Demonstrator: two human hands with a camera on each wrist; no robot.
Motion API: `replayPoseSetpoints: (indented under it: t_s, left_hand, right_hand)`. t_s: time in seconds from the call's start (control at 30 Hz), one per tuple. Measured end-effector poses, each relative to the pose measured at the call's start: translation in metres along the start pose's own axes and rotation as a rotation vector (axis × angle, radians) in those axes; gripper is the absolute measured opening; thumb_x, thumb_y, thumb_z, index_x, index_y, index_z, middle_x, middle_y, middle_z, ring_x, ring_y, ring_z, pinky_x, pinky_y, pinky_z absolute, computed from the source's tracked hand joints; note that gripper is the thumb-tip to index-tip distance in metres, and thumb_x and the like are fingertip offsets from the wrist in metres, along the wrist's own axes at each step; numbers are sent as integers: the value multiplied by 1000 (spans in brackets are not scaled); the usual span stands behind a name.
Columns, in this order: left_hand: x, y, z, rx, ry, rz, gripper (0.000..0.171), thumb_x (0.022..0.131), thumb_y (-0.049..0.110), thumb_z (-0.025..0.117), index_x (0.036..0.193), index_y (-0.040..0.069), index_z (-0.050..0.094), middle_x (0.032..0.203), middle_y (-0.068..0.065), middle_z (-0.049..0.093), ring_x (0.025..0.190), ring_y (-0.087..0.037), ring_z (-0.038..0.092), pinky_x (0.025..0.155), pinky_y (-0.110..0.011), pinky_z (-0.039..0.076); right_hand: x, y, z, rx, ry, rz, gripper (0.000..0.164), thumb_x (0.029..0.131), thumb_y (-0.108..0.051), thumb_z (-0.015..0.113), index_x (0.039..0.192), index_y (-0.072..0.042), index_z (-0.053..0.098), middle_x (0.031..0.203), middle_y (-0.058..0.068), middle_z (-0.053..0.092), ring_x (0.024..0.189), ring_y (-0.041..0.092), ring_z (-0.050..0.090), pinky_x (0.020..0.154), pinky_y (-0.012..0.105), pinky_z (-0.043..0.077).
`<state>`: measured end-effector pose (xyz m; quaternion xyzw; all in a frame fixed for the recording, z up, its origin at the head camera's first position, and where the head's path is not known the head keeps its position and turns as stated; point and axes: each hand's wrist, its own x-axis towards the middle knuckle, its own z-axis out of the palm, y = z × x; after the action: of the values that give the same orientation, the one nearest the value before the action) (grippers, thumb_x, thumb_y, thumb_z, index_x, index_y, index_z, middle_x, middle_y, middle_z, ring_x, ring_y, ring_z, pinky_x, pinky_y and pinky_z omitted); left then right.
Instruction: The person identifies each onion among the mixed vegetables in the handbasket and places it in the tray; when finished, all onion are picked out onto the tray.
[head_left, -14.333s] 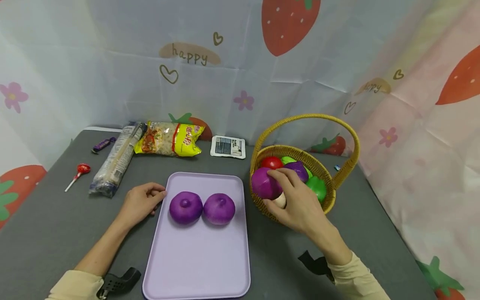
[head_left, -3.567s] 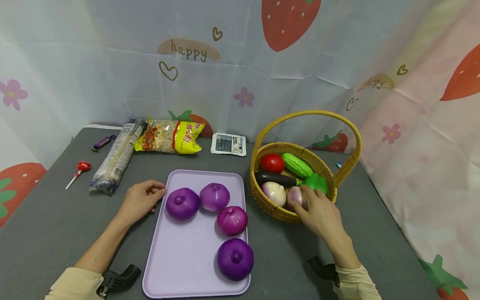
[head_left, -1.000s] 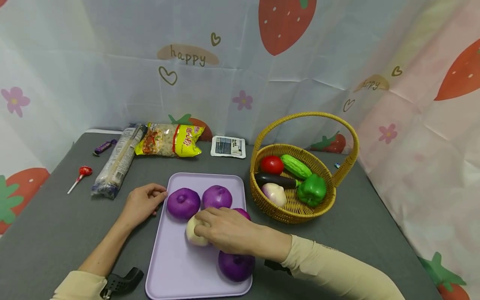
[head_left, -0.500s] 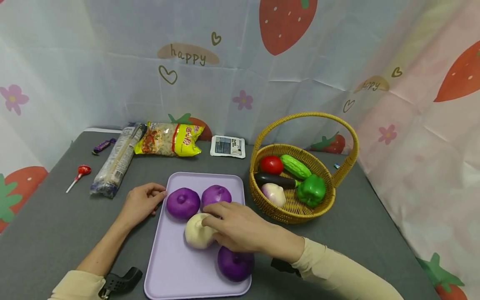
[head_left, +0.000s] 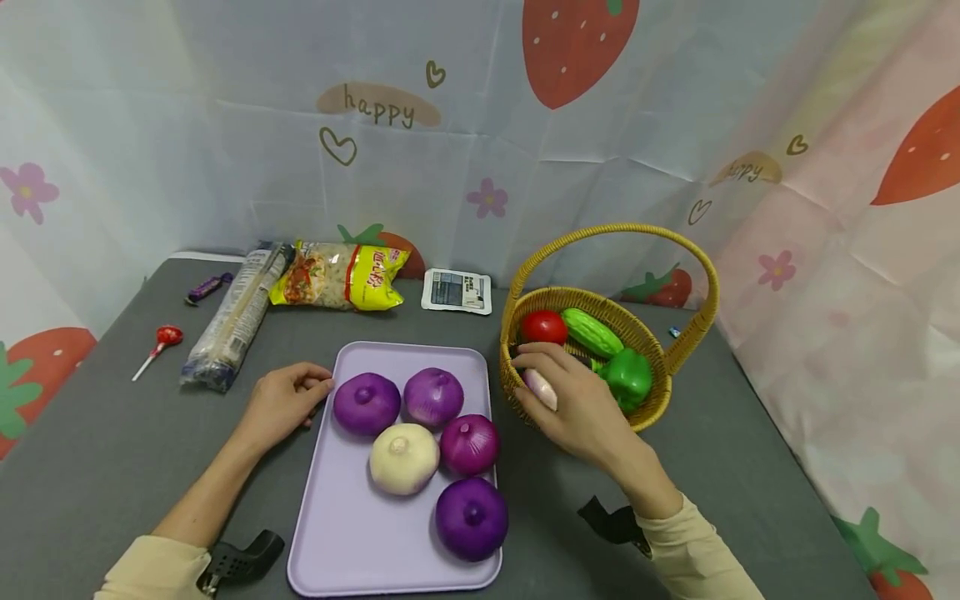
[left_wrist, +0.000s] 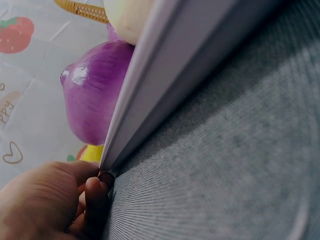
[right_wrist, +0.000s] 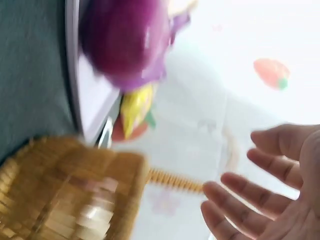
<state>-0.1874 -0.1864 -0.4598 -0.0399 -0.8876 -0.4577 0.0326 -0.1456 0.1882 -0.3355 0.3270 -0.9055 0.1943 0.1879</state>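
Observation:
My left hand pinches the left rim of the lilac tray, its fingertips right at the edge in the left wrist view. On the tray sit several toy onions: purple onions and a cream-white onion among them. Over the left side of the yellow wicker basket, my right hand reaches with fingers spread around a white-and-purple onion. The right wrist view shows those fingers apart with nothing between them. A red tomato, a green gourd and a green pepper lie in the basket. The eggplant is mostly hidden.
Along the back lie a yellow food bag, a long clear packet and a white sachet. A red lollipop and a purple-wrapped candy lie at the left. The basket's handle arches above it.
My right hand let go of the cream-white onion on the tray and moved right to the basket. Earlier, several purple onions went onto the tray. My left hand has stayed at the rim.

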Motion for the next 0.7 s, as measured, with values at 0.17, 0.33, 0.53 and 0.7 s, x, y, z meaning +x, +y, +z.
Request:
replayPoseSetpoints:
  t_s: [0.17, 0.33, 0.53, 0.7]
  left_hand:
    - [0, 0, 0, 1, 1, 2, 23, 95, 21, 63, 106, 3, 69, 81, -11, 70, 51, -6, 58, 49, -24, 53]
    - [0, -1, 0, -1, -8, -9, 25, 96, 23, 62, 108, 3, 69, 82, -10, 69, 52, -6, 58, 50, -24, 54]
    - [-1, -2, 1, -12, -17, -11, 27, 96, 25, 62, 109, 2, 68, 82, -10, 69, 52, -7, 58, 50, -25, 54]
    - [0, 0, 0, -12, -11, -5, 26, 96, 24, 62, 109, 2, 68, 82, -11, 69, 52, -7, 58, 50, -25, 54]
  right_hand:
    - [-10, 27, -5, 57, 38, 286, 39, 92, -19, 68, 128, -6, 58, 128, 13, 61, 115, 30, 60, 93, 48, 53]
    - [-18, 46, 3, 88, -55, 493, 48, 96, -29, 62, 137, -7, 52, 134, 17, 56, 117, 36, 58, 93, 53, 51]
    - [-21, 56, 16, 131, -159, 624, 57, 96, -45, 56, 142, -12, 48, 136, 17, 57, 116, 33, 61, 93, 53, 53]
    - [-19, 58, 20, 74, -218, 633, 57, 95, -47, 57, 139, -12, 51, 124, 15, 63, 108, 31, 63, 88, 50, 54]
